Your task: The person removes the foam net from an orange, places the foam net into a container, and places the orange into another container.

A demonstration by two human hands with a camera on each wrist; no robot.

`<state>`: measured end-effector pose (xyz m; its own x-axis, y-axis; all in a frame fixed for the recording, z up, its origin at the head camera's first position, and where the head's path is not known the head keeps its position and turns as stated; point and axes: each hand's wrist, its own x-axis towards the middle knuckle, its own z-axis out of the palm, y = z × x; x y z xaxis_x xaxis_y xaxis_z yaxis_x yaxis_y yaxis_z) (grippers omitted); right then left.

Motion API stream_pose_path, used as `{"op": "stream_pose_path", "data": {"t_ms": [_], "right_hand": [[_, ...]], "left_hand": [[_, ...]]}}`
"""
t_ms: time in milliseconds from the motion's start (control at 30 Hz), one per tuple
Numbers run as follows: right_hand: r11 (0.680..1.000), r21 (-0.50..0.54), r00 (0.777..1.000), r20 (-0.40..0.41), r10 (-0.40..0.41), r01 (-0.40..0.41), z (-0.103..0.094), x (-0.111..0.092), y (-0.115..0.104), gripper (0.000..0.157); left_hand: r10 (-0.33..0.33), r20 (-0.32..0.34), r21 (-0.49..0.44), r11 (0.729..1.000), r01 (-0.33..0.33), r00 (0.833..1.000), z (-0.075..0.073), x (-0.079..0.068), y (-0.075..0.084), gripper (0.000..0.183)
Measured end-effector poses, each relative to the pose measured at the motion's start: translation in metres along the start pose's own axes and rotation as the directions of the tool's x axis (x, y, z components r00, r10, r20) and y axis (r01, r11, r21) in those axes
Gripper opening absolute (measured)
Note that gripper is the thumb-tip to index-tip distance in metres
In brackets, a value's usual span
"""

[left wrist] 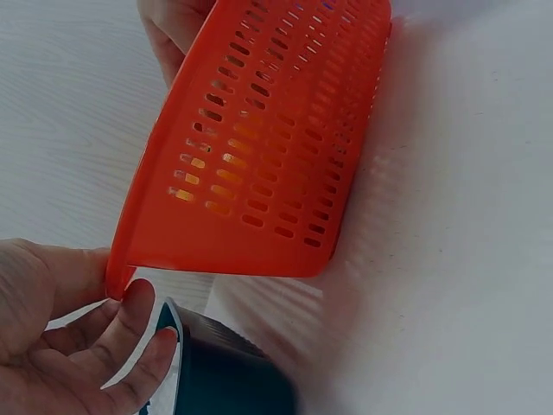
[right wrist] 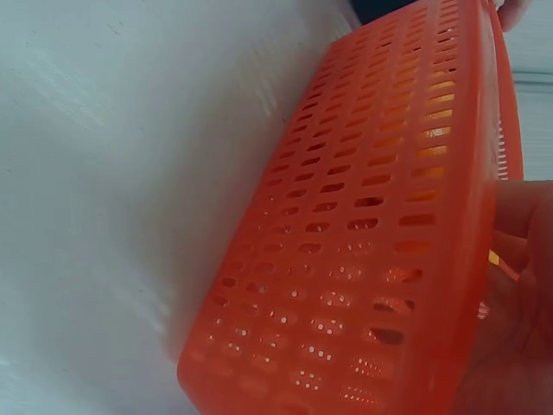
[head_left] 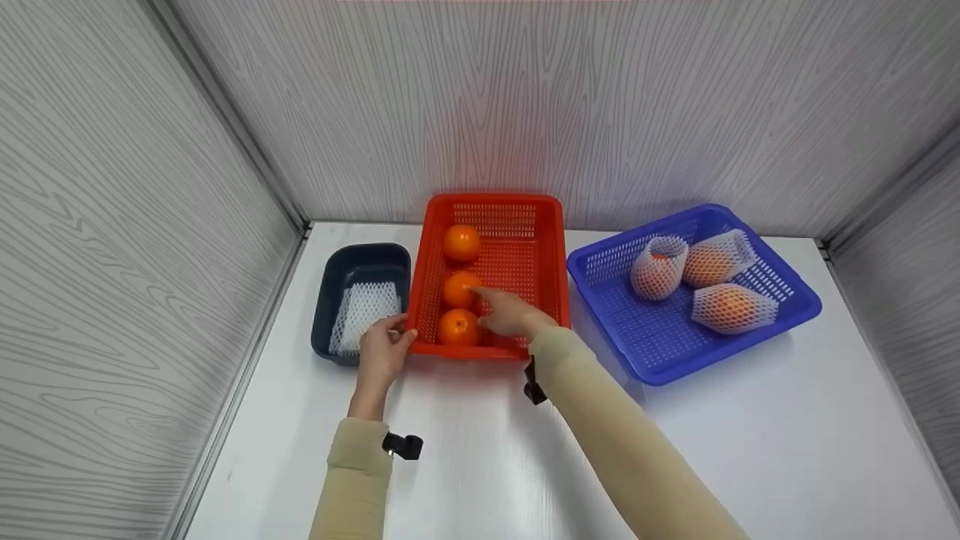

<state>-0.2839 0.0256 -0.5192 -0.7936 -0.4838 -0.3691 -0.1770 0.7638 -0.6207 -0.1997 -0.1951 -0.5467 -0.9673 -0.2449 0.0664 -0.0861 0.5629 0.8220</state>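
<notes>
My left hand [head_left: 382,351] pinches the near left corner of a red plastic basket [head_left: 491,350], thumb and fingers on either side of its rim in the left wrist view. Inside the basket, three bare oranges line up along the left side: a far orange [head_left: 461,243], a middle orange [head_left: 459,290] and a near orange [head_left: 457,328]. My right hand [head_left: 510,311] reaches in over the front rim. Its index finger is stretched out to the middle orange, the thumb beside the near one. In the right wrist view the basket wall hides part of this hand.
Left of the basket stands a dark teal tray [head_left: 324,300] holding white foam net sleeves [head_left: 369,306]. At the right, a tilted blue-violet basket [head_left: 645,356] holds three netted fruits, one being a netted orange [head_left: 731,307]. A wood-grain wall [head_left: 487,97] rises behind.
</notes>
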Motion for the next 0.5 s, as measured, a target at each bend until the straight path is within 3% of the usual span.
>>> {"op": "stream_pose_path", "data": {"t_ms": [200, 500], "right_hand": [[0.997, 0.019, 0.997, -0.024, -0.075, 0.075, -0.011, -0.006, 0.004, 0.057], [0.987, 0.068, 0.984, -0.112, -0.14, 0.148, -0.041, -0.028, 0.015, 0.049]], "left_hand": [[0.028, -0.001, 0.028, 0.999, -0.028, 1.0, 0.001, -0.003, 0.001, 0.034], [0.103, -0.018, 0.157, 0.983, -0.099, 0.995, 0.003, -0.01, -0.001, 0.034]]}}
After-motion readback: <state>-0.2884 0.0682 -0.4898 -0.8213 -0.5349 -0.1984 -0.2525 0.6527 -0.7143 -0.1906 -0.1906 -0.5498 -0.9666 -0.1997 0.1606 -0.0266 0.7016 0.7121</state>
